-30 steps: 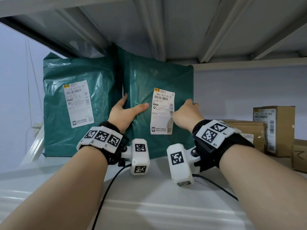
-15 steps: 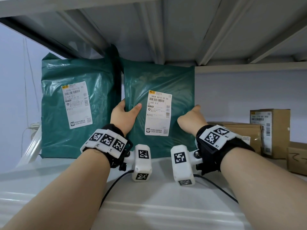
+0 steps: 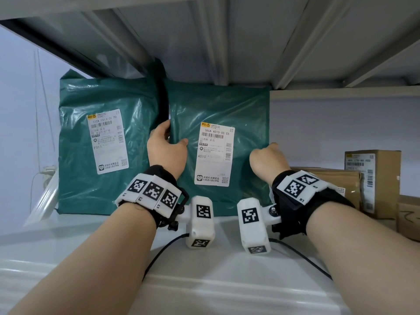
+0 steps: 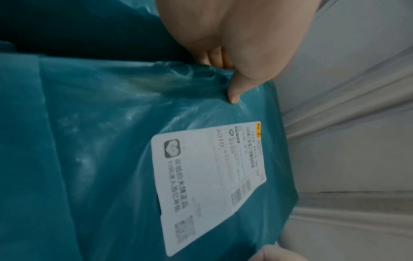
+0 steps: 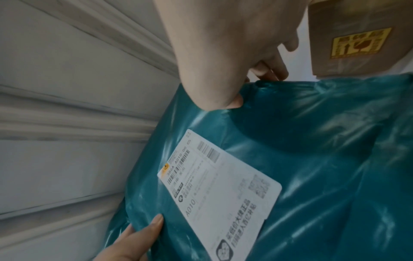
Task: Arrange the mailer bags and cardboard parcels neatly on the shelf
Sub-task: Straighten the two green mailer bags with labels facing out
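Observation:
Two green mailer bags stand upright at the back of the white shelf [image 3: 204, 280]. The left bag [image 3: 75, 155] carries a white label and leans against the wall. The right bag [image 3: 247, 114] [image 4: 100, 141] [image 5: 324, 141], labelled A010, stands between my hands. My left hand [image 3: 167, 144] [image 4: 228, 61] grips its left edge, thumb on the front and fingers behind. My right hand [image 3: 268, 158] [image 5: 245, 79] grips its right edge the same way, thumb pressed into the plastic. Brown cardboard parcels [image 3: 372, 178] [image 5: 357, 40] sit to the right.
The ribbed underside of the upper shelf [image 3: 227, 37] hangs just above the bags' tops. A flat brown parcel [image 3: 327, 180] lies right beside my right wrist, with a smaller box [image 3: 409, 214] at the far right edge. Bare shelf stretches in front of the bags.
The right bag has been pulled upright and shifted slightly right, opening a narrow gap from the left bag. Both hands moved from flat on its front to gripping its side edges.

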`<state>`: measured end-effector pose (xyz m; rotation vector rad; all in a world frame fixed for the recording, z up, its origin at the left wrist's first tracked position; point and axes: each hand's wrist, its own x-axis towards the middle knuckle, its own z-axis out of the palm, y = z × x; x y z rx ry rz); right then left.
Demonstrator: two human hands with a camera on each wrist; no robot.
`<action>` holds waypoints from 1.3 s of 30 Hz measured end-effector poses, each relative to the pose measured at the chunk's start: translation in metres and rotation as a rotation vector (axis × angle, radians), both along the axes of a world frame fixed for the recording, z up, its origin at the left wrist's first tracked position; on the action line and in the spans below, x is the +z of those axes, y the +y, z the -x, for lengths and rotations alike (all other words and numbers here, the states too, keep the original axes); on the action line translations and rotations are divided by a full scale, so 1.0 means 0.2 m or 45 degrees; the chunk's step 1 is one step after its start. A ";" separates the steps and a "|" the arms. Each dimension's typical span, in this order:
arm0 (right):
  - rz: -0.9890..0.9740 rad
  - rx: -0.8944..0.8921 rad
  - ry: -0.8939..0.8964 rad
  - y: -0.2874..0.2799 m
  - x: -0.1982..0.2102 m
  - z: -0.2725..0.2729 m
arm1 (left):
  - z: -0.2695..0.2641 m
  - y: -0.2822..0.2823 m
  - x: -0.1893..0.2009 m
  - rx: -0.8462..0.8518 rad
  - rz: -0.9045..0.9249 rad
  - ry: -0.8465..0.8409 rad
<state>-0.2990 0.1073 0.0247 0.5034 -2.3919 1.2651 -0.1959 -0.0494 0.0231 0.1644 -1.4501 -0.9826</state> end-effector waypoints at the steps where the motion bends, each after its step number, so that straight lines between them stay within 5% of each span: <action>1: 0.019 0.003 -0.011 0.00 0.00 0.00 | 0.00 0.00 0.00 0.021 -0.004 -0.001; 16: 0.171 0.003 0.064 0.02 0.01 -0.02 | -0.05 0.03 0.00 0.461 -0.266 -0.036; 39: 0.260 0.123 0.317 0.04 0.02 -0.11 | -0.03 -0.04 0.01 0.449 -0.438 -0.160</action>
